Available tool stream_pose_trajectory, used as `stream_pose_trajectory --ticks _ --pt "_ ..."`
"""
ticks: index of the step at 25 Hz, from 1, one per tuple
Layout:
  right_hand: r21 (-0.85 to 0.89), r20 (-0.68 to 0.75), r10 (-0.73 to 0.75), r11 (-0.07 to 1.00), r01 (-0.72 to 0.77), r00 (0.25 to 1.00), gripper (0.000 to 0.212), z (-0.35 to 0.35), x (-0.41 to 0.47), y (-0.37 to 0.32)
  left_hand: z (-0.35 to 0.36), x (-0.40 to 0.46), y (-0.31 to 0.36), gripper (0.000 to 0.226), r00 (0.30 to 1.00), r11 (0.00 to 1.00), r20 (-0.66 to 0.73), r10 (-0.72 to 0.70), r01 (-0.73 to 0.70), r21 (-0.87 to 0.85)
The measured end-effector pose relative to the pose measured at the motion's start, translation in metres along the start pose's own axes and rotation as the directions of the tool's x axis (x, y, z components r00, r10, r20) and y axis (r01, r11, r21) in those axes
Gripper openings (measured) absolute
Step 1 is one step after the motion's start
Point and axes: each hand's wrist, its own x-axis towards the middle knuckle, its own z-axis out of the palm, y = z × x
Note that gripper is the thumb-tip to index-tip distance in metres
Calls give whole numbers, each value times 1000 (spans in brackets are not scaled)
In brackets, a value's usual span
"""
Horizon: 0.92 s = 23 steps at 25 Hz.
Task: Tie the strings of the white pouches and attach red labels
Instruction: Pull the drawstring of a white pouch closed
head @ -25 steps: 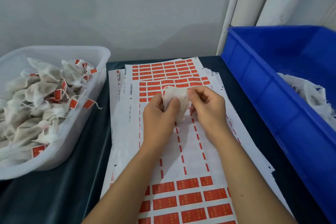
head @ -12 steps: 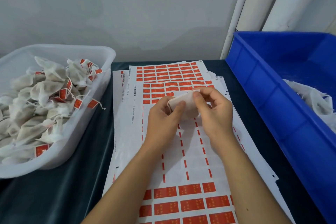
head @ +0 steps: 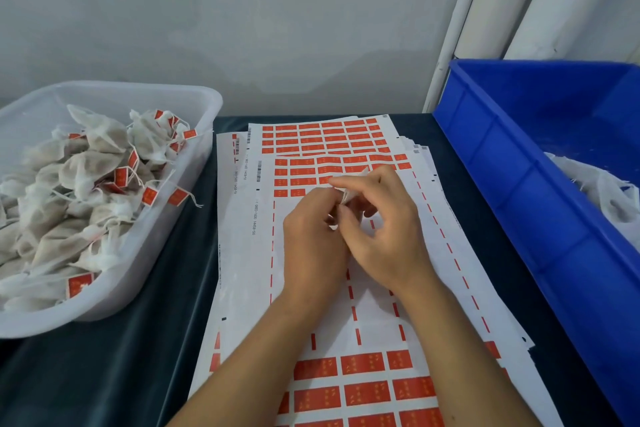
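Above the middle of the label sheets (head: pixel 374 288), between two hands: one white pouch (head: pixel 346 196), small, crumpled, mostly hidden by fingers, held clear of the paper. Left hand (head: pixel 313 243): fingers curled, thumb and forefinger pinching the pouch from its left side. Right hand (head: pixel 384 236): fingers curled over the pouch from the right, fingertips meeting those of the left hand (whether a string lies between them cannot be told). Sheets: several, stacked and fanned on a dark table (head: pixel 121 357), white backing with rows of red labels (head: pixel 362 364) at the near and far ends, the middle stripped down to thin red dashes. Left of the sheets, just beside them: clear tub (head: pixel 207 104), heaped with filled pouches (head: pixel 86 166) tied at the neck, many bearing a red tag on a string, one tag hanging over the rim. Right of the sheets: blue bin (head: pixel 502 156), with a loose pile of white pouches (head: pixel 595 184) at its right side, partly cut off by the frame. Behind: grey wall, with white pipes (head: pixel 485 10) standing at the right corner.
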Motion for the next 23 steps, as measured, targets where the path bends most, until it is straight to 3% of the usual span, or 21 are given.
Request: stream_pose_trajectory --ticks 2,5,8,16,20,23 --pt "-10 -48 -10 1000 10 999 22 -2 0 1 1 -1 0 30 999 999 3 41 -41 29" --pt "-45 -99 -44 998 40 994 15 -3 0 0 2 -1 -4 16 1000 998 -17 -21 22 58" --pt "-71 -142 -54 996 45 988 20 -5 1 -2 3 0 -4 8 998 996 1 -56 56 68" --pt "126 -223 156 983 -130 962 8 -8 3 -7 4 -4 5 9 957 985 241 -163 172 -17" --pt "147 -289 206 975 -170 935 21 -15 7 -4 1 -5 4 12 942 992 314 -119 126 -3" --pt "147 -361 242 968 -201 901 19 -19 7 0 1 -5 2 19 920 997 384 -79 67 45"
